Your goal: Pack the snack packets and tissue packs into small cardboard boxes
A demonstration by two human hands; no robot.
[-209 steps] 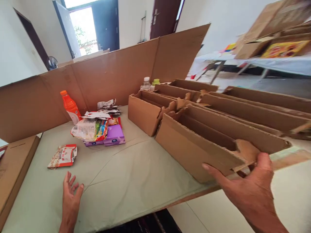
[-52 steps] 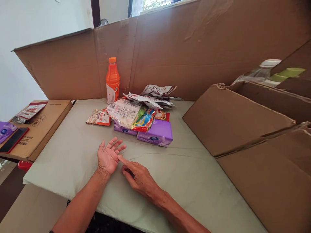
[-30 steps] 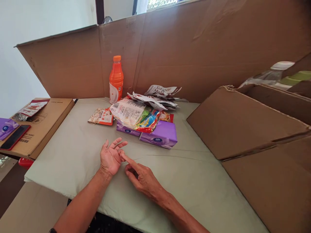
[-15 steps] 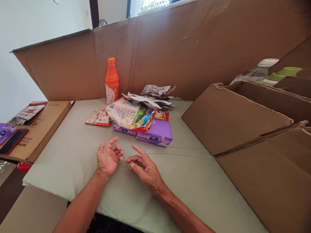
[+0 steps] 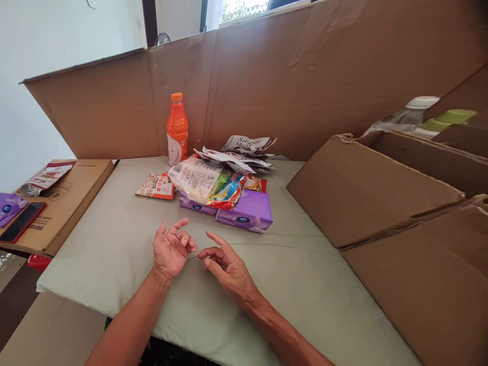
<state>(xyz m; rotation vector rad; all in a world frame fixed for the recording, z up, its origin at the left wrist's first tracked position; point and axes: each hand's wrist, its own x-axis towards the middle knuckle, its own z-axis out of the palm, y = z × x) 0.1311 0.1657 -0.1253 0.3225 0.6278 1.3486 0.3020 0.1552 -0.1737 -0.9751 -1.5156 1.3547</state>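
My left hand is open, palm turned up, with nothing in it. Just to its right, my right hand is also open and empty, fingers loosely bent toward the left one. Beyond them lie two purple tissue packs, a front one and one partly covered. A large colourful snack bag rests on top of these. To the left is a small orange-and-beige packet. Behind stand an orange drink bottle and a pile of white "Super Meal" pouches. A red packet is partly hidden.
A tall cardboard wall closes off the back. On the right, an open cardboard box holds bottles with white and green caps. At left, a flat carton carries a phone, a pouch and a purple pack.
The view has shifted slightly, so the things appear a little lower and further right. Both hands keep nearly the same pose, and none of the objects has moved on the table.
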